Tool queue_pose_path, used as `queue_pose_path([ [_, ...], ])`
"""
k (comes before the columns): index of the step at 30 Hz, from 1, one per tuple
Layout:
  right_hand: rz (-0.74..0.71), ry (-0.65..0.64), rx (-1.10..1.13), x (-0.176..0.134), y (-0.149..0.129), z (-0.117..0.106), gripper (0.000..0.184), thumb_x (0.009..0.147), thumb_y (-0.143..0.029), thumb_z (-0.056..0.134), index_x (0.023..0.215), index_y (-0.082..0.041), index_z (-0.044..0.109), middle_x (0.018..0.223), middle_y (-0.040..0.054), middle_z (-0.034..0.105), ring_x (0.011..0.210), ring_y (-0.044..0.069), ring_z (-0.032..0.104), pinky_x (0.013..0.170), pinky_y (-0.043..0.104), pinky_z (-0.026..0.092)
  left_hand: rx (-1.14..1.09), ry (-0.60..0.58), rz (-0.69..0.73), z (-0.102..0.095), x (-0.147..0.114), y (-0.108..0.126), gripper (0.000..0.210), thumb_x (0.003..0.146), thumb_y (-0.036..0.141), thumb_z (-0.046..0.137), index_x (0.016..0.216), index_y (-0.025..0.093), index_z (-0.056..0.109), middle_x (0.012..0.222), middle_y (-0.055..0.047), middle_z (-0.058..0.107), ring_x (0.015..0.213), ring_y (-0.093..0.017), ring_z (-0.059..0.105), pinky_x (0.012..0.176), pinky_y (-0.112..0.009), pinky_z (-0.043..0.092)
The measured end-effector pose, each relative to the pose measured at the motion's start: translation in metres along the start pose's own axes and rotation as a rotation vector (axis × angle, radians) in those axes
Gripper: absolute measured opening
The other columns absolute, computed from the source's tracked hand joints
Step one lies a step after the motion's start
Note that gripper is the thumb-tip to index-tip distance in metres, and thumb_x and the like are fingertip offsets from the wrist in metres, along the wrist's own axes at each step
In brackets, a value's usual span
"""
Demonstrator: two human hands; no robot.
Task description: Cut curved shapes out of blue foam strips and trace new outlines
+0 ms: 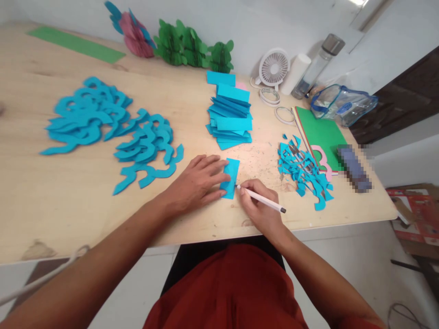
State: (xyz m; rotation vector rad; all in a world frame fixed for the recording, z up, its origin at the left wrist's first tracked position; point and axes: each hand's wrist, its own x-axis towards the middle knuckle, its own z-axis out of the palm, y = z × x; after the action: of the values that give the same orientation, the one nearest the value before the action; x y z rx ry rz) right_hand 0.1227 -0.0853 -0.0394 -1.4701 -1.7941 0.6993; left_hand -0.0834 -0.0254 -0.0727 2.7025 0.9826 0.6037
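Observation:
A small blue paper rectangle (233, 171) lies on the wooden table near its front edge. My left hand (200, 180) rests flat with fingers spread, its fingertips on the paper's left side. In my right hand (262, 205) is a slim white pen (262, 199) with a dark end, its tip at the paper's right edge. Just beyond the paper is a stack of blue paper pieces (231, 123). To the left lie two piles of wavy blue cut-outs, a larger pile (89, 109) and a smaller pile (147, 141).
Blue scraps (303, 167) lie at the right, beside green paper sheets (322, 132) and a pink cut-out (320, 157). Along the wall stand green paper figures (185, 43), a small white fan (273, 67) and a bottle (317, 68). A clear pouch (343, 105) sits at the right.

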Motion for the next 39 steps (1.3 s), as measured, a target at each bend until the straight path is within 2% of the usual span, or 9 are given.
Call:
queue_pose_path([
  [20, 0.005, 0.007, 0.012, 0.0043, -0.0003, 0.0017, 0.011, 0.085, -0.021, 0.05, 0.084, -0.019, 0.06, 0.066, -0.001, 0.059, 0.055, 0.011, 0.049, 0.054, 0.023, 0.038, 0.008, -0.007, 0.004, -0.0012, 0.0008, 0.0008, 0.027, 0.09, 0.038, 0.047, 0.109, 0.024, 0.062, 0.137, -0.012, 0.052, 0.129, -0.032, 0.04, 0.103, -0.052, 0.03],
  [27, 0.049, 0.059, 0.086, 0.003, 0.0004, -0.0028, 0.01, 0.084, -0.021, 0.053, 0.08, -0.018, 0.062, 0.062, -0.0027, 0.057, 0.052, 0.01, 0.049, 0.051, 0.022, 0.038, 0.012, -0.01, -0.001, -0.0015, 0.0009, 0.0012, 0.028, 0.09, 0.038, 0.047, 0.109, 0.024, 0.062, 0.138, -0.012, 0.052, 0.129, -0.033, 0.04, 0.104, -0.053, 0.029],
  [39, 0.04, 0.013, 0.054, -0.0035, -0.0049, -0.0029, 0.009, 0.083, -0.018, 0.054, 0.079, -0.018, 0.062, 0.06, -0.003, 0.058, 0.048, 0.009, 0.047, 0.048, 0.021, 0.036, 0.013, -0.026, -0.004, -0.0022, 0.0016, 0.0018, 0.029, 0.091, 0.039, 0.045, 0.106, 0.023, 0.063, 0.138, -0.013, 0.051, 0.129, -0.034, 0.04, 0.103, -0.054, 0.03],
])
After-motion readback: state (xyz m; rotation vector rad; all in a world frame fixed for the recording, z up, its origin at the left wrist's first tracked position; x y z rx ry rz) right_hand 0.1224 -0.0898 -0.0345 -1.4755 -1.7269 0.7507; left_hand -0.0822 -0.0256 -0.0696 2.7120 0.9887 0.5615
